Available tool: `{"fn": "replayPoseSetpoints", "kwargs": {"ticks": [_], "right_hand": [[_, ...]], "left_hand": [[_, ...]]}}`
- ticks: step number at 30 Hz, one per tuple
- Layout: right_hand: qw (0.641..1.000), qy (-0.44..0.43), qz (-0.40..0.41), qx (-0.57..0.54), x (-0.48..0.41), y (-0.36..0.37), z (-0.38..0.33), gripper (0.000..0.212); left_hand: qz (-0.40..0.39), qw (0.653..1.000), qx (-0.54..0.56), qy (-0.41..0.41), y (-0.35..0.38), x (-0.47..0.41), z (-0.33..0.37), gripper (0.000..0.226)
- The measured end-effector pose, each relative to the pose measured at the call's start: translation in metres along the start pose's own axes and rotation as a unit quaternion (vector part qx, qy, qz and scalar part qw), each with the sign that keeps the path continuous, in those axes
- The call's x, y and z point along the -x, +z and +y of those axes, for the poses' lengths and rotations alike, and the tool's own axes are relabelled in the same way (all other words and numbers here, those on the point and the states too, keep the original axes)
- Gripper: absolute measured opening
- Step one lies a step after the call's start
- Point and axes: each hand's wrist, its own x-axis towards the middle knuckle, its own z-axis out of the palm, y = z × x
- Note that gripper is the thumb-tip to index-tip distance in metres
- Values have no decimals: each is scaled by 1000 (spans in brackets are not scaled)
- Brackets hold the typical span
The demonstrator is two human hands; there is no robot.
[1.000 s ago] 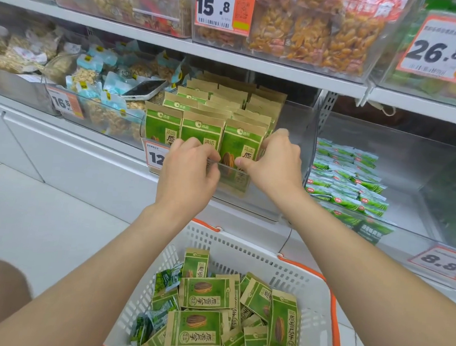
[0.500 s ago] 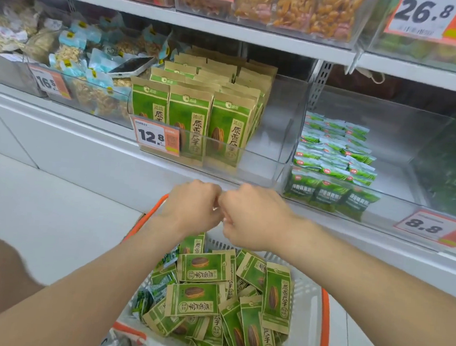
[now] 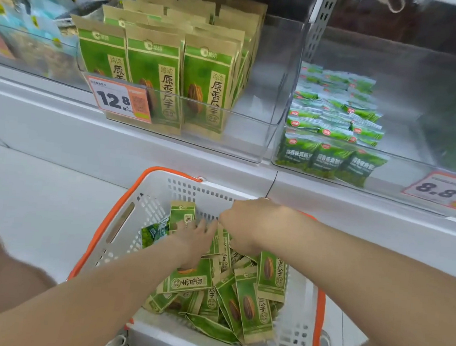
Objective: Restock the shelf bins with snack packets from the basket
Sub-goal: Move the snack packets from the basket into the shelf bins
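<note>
A white shelf point(image 3: 141, 144) spans the far side, bearing a clear bin point(image 3: 251, 136) with shelved packets point(image 3: 152, 79) standing upright in rows at its left and, to the right, a second bin point(image 3: 424, 87) of small green packs point(image 3: 334, 118). Nearer sits a white, orange-rimmed basket point(image 3: 147, 213) heaped with loose packets point(image 3: 249, 305), both forearms crossing over it and covering part of the heap. The left hand point(image 3: 194, 235) rests with fingers spread on the heap, the right hand point(image 3: 253, 224) just beside it curls knuckles-up, fingertips buried (whether they pinch anything, I cannot tell), and a price tag point(image 3: 120, 100) masks the leftmost shelved packet's lower front.
</note>
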Motion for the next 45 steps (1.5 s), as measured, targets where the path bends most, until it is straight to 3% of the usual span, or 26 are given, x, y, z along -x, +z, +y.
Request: {"fn": "replayPoseSetpoints", "kwargs": {"ticks": [3, 6, 9, 11, 12, 14, 16, 20, 23, 25, 27, 29, 31, 35, 37, 41, 43, 45], "right_hand": [[1000, -16, -1, -18, -1, 4, 3, 23], [1000, -20, -6, -23, 1, 6, 4, 17], [999, -12, -29, -19, 1, 8, 4, 31], [999, -10, -36, -11, 4, 6, 5, 21], [999, -9, -33, -6, 7, 4, 6, 6], [1000, 1, -20, -16, 13, -2, 10, 27], [999, 2, 12, -32, 19, -7, 16, 34], [991, 39, 95, -81, 28, -11, 34, 10], [981, 60, 144, -118, 36, -15, 47, 25], [968, 76, 200, -130, 42, -20, 53, 18], [940, 101, 273, -175, 45, -27, 58, 14], [894, 124, 348, -253, 48, -35, 61, 31], [845, 135, 409, -319, 52, -42, 60, 34], [780, 117, 469, -396, 55, -48, 51, 24], [747, 118, 492, -432, 53, -49, 45, 22], [742, 92, 491, -446, 50, -60, 38, 14], [717, 81, 522, -454, 51, -69, 41, 13], [666, 70, 592, -449, 51, -80, 44, 16]], "left_hand": [[-4, 1000, -3, 0, -3, -5, 6, 83], [15, 999, -27, -12, -9, -4, 10, 75], [21, 999, -30, -17, -12, -6, 10, 69], [26, 999, -21, -19, -14, -7, 7, 49], [31, 999, -3, -20, -19, -5, 6, 37], [62, 996, 58, -28, -33, 1, 2, 15], [103, 982, 157, -25, -51, 7, -2, 19], [189, 897, 398, 39, -82, 25, -17, 11], [199, 801, 558, 91, -104, 52, -26, 8], [186, 736, 641, 115, -119, 74, -29, 9], [190, 692, 686, 123, -132, 92, -32, 17], [212, 650, 720, 120, -141, 108, -36, 23], [234, 609, 749, 119, -148, 120, -37, 26], [269, 566, 771, 110, -158, 136, -40, 19], [294, 554, 772, 103, -160, 141, -47, 16], [363, 529, 762, 86, -170, 146, -58, 18], [446, 544, 710, 41, -176, 147, -62, 21], [551, 582, 596, -37, -178, 148, -68, 21]]}}
